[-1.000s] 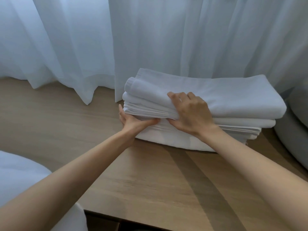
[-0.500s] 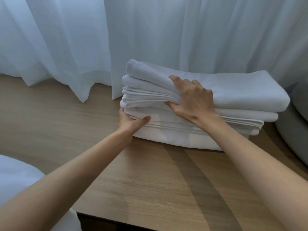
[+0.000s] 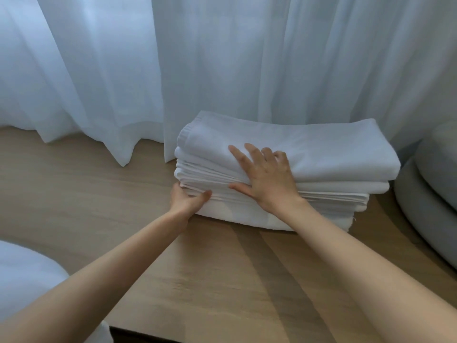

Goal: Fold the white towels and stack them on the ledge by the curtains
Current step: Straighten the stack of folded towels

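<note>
A stack of several folded white towels (image 3: 326, 154) lies on the wooden ledge (image 3: 81, 201), right against the sheer white curtains (image 3: 247, 58). My left hand (image 3: 184, 200) is at the stack's lower left corner. Its thumb presses on the front and its fingers are tucked out of sight between the lower layers. My right hand (image 3: 268, 179) rests flat on the front edge of the upper towels, fingers spread across the top towel and thumb along the folded edges below. The upper towels lie level on the pile.
Two round grey cushions (image 3: 432, 194) sit stacked at the right, close to the towel stack's end. A white soft mass (image 3: 27, 276) fills the lower left corner. The ledge's front edge (image 3: 173, 336) runs along the bottom.
My right hand had lifted the upper towels' left end; it has lowered them and now lies spread flat. My left hand stayed at the lower corner.
</note>
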A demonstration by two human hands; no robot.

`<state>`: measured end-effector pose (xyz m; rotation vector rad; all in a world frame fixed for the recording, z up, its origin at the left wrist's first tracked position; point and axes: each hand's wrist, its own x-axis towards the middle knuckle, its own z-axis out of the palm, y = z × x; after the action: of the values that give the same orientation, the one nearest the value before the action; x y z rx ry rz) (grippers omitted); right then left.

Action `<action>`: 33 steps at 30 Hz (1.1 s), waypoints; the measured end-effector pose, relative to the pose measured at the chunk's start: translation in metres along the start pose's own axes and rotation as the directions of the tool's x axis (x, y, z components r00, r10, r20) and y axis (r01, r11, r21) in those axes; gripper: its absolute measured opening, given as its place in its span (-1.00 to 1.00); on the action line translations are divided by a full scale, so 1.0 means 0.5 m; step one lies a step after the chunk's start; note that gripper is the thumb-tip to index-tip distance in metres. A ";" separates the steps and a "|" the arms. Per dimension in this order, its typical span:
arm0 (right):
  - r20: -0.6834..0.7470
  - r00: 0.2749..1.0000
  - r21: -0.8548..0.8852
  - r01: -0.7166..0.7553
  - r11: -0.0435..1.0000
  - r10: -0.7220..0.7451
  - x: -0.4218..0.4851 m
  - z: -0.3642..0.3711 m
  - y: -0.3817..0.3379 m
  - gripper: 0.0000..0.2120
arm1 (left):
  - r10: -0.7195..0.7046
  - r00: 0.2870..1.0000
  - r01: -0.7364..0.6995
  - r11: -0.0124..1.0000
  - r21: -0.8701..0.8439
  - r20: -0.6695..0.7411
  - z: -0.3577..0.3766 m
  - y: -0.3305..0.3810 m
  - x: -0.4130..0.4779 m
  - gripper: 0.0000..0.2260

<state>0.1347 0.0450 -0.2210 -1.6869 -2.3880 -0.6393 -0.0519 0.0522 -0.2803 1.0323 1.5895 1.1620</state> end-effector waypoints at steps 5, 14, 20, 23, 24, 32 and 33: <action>0.060 0.998 0.165 -0.019 0.986 0.010 -0.028 -0.053 0.074 -0.35 | 0.184 0.959 -0.149 0.974 0.168 -0.215 0.009 0.047 -0.058 -0.08; 0.281 0.899 0.154 -0.387 0.909 0.335 -0.098 -0.075 0.206 -0.51 | 0.583 0.690 -0.699 0.382 0.605 0.429 0.136 0.200 -0.086 -0.61; 0.390 0.852 0.158 -0.435 0.887 0.348 -0.091 -0.064 0.220 -0.56 | 0.213 0.927 -0.338 0.114 0.934 0.310 0.103 0.222 0.015 -0.42; 0.400 0.829 0.104 -0.465 0.879 0.391 -0.059 -0.059 0.242 -0.51 | 0.204 0.940 -0.306 0.142 0.941 0.274 0.078 0.208 0.034 -0.39; 0.380 0.834 0.106 -0.470 0.876 0.401 -0.051 -0.055 0.247 -0.51 | 0.218 0.939 -0.301 0.138 0.944 0.268 0.076 0.201 0.036 -0.39; 0.329 0.858 0.199 -0.472 0.859 0.395 -0.055 -0.035 0.261 -0.54 | 0.272 0.924 -0.321 0.170 0.932 0.269 0.069 0.180 0.025 -0.41; 0.266 0.875 0.223 -0.464 0.857 0.404 -0.066 -0.039 0.261 -0.55 | 0.267 0.925 -0.321 0.163 0.933 0.272 0.070 0.184 0.021 -0.42</action>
<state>0.2652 0.0444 -0.1819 -2.1414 -1.9719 -0.0451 -0.0101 0.0900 -0.1988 2.2711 2.1547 0.1185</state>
